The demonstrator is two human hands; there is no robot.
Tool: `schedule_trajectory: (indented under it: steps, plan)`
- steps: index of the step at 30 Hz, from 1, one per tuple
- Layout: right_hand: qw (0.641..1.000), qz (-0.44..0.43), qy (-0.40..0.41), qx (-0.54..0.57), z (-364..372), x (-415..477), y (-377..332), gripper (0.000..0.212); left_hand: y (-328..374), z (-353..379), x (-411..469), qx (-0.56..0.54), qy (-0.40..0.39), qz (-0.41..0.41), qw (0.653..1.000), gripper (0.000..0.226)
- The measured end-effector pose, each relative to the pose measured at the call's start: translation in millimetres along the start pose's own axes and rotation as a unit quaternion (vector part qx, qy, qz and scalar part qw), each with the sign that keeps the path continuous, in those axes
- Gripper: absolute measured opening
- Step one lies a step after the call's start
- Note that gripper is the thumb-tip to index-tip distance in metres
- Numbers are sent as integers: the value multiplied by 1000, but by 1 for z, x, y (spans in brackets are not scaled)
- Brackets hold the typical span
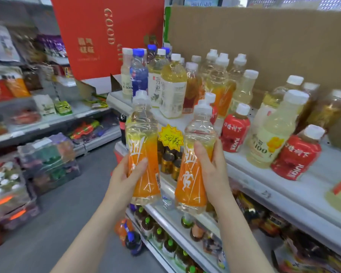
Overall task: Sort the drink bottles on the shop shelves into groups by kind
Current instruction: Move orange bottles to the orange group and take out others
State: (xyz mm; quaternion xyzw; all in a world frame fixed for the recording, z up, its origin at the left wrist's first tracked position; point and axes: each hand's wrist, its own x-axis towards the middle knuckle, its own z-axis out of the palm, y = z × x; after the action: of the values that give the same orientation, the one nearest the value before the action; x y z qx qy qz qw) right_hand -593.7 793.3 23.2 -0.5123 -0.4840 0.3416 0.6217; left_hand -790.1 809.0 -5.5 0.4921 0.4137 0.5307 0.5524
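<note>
Our L hand (126,174) wraps a clear plastic orange-sleeved bottle (143,142), R hand (212,168) its twin (193,174), both mid-label. Look full: prob. heavyish, stiff; sleeves maybe slick, so we'd grip the waist.

Two held bottles (144,154) before shelf (264,174)

red gift bag (98,36) | cardboard sheet (264,40) | yellow price tag (170,137)

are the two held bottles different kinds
No, the left hand and right hand grip the left bottle and right bottle, both with the same orange label.
</note>
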Motion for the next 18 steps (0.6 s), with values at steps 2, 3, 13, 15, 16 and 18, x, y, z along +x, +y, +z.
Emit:
schedule_trajectory:
  steps: [2,3,13,15,16,18]
  plan:
    - [1000,-11,5,-3,7,22,2,44,2,-2,25,7,-10,7,1000,45]
    - [1000,-15,9,-6,11,33,2,48,3,-2,36,5,-14,9,1000,49]
    - [995,-45,61,-60,32,117,-25,49,3,-15,127,-31,-48,10,998,81]
    - [987,-67,84,-117,38,140,-40,66,4,-22,146,-32,-58,8,998,93]
    - [980,-79,96,-155,40,150,-47,74,4,-25,154,-32,-62,4,998,97]
    - [963,-88,113,-228,44,170,-57,79,9,-31,170,-36,-77,-3,996,96]
